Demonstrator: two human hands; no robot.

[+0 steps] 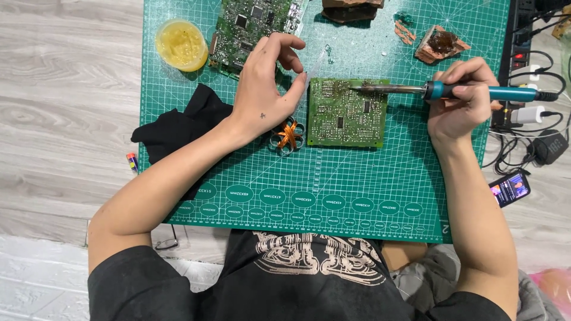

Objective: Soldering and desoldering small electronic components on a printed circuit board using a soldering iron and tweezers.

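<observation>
A small green circuit board point(347, 113) lies in the middle of a green cutting mat point(357, 178). My right hand point(461, 104) grips a teal-handled soldering iron point(476, 92), whose metal tip rests on the board's upper edge. My left hand point(267, 83) rests at the board's left edge with its thumb against the corner. Its fingers pinch a thin strand of solder wire point(315, 62) that slants up from the board. Just below that hand sits a wire spool point(288, 135) wound with copper-coloured tape.
A larger green circuit board point(250, 27) and a round yellow flux tub point(181, 43) sit at the mat's top left. A black cloth point(178, 128) lies left. Brown resin chunks point(440, 44) sit at top right. A power strip, chargers and a phone point(510, 188) lie right.
</observation>
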